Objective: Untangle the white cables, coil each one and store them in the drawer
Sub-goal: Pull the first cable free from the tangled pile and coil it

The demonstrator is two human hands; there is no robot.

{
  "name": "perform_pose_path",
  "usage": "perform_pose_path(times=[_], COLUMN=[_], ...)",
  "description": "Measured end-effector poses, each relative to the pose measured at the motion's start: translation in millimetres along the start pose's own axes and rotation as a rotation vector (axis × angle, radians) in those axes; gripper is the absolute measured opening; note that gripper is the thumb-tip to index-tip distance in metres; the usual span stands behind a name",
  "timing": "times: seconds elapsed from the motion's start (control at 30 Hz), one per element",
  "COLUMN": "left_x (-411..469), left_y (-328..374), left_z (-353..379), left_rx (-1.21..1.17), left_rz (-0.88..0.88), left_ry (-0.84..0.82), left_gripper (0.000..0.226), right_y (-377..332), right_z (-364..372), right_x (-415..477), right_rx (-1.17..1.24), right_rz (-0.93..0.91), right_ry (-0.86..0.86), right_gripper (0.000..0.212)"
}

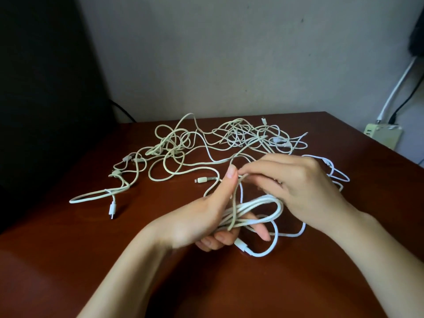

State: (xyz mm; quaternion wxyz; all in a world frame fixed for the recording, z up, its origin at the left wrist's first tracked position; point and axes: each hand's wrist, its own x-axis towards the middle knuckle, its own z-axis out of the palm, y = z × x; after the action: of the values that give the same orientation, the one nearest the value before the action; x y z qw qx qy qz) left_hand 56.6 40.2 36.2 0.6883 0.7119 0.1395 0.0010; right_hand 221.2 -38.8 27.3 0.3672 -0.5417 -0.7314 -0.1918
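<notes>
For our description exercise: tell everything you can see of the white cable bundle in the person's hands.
The cable bundle is white and smooth, folded into several long loops, not yet a tidy coil. The left hand grips the loops with curled fingers above the brown table. The right hand pinches one raised strand beside the left thumb. A plug sticks out below the left fingers; one loop trails onto the table.

The left hand (206,216), thumb raised, curls its fingers around the cable loops (263,203). The right hand (305,187), palm down, pinches a strand (243,176) beside that thumb.
</notes>
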Motion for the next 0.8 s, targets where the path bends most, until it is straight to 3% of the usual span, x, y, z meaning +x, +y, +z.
perform_pose_path(times=[0.1, 0.17, 0.27, 0.33, 0.47, 0.6, 0.8], left_x=[5.2, -8.3, -4.4, -1.1, -3.9, -2.8, 1.1], left_y=[-3.8, 0.4, 5.0, 4.9, 1.5, -1.7, -6.2], left_z=[-3.9, -7.1, -8.9, -10.6, -17.8, -22.2, -23.2], left_rx=[0.157, 0.169, 0.102, 0.024, -0.128, -0.116, -0.102], left_rz=[-0.081, -0.06, 0.076, 0.143, 0.186, 0.171, 0.1], left_ry=[0.024, -0.041, 0.136, 0.259, 0.496, 0.743, 0.888], left_gripper=[0.068, 0.074, 0.078, 0.08, 0.069, 0.056, 0.038], right_y=[3.3, 1.4, -6.4, -11.1, -13.5, -25.8, -34.4], right_z=[3.0, 5.7, 11.2, 16.5, 24.3, 23.6, 20.5], right_x=[-3.6, -5.3, -4.1, -3.7, -8.5, -6.2, -6.2], right_rx=[0.262, 0.364, 0.471, 0.529, 0.291, 0.054, -0.015], right_rz=[0.197, 0.268, 0.399, 0.448, 0.355, 0.222, 0.046], right_ry=[-0.134, -0.19, -0.187, -0.165, -0.182, -0.147, -0.119], right_gripper=[0.011, 0.015, 0.032, 0.029, 0.005, 0.029, 0.025])
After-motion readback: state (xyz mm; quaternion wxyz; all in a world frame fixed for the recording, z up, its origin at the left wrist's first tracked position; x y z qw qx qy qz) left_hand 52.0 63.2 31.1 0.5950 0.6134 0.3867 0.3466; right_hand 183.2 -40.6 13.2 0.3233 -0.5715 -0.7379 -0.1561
